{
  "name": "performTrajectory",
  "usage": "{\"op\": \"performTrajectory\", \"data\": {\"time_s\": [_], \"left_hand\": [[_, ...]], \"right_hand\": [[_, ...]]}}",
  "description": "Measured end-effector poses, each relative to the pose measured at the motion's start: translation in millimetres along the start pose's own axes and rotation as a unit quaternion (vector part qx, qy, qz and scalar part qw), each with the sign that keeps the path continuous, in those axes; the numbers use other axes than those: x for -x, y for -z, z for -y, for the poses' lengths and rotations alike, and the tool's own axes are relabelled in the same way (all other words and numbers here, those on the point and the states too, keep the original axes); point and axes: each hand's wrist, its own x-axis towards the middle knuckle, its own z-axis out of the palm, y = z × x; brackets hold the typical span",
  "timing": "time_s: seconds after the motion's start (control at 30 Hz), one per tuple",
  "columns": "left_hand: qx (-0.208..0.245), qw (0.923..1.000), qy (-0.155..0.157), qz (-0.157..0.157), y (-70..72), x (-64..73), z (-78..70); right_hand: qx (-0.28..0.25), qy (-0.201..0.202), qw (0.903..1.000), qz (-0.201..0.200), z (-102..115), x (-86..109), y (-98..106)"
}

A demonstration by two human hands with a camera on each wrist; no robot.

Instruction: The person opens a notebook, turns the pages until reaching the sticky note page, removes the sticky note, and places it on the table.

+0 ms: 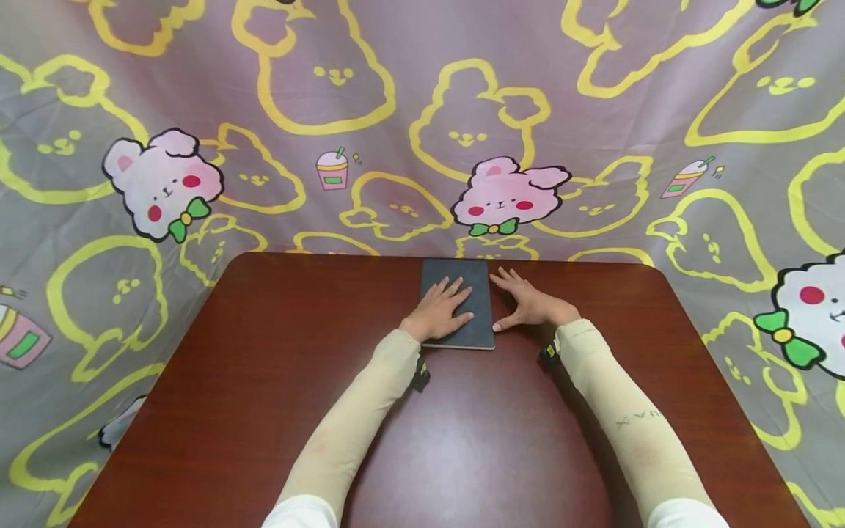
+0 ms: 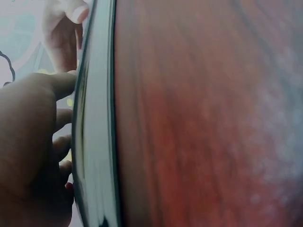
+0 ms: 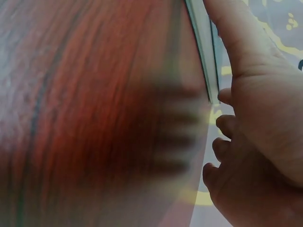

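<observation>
A dark-covered book [image 1: 472,275] lies closed at the far middle of the table, its pale page edges [image 2: 100,113] filling a strip of the left wrist view. My left hand [image 1: 439,309] rests on the cover with its fingers spread. Just off the book's right side is my right hand [image 1: 530,302], thumb and fingers extended toward that edge and holding nothing. In the right wrist view the fingers of the right hand [image 3: 258,99] are beside the book's corner [image 3: 208,71]; whether they touch it I cannot tell.
The brown wooden table [image 1: 264,352] has rounded far corners and a glossy surface. A patterned curtain [image 1: 409,88] with rabbits and yellow outlines hangs behind and along both sides of it. Small dark devices are strapped to both wrists over pale sleeves [image 1: 350,425].
</observation>
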Motion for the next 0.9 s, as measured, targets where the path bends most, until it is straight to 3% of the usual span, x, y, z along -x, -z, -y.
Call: {"op": "performTrajectory", "data": {"time_s": [0.9], "left_hand": [[0.004,0.9999,0.011,-0.004,7.1,-5.4,-4.8]], "right_hand": [[-0.03,-0.019,0.9993,0.012,2.6,-3.8,1.8]]}}
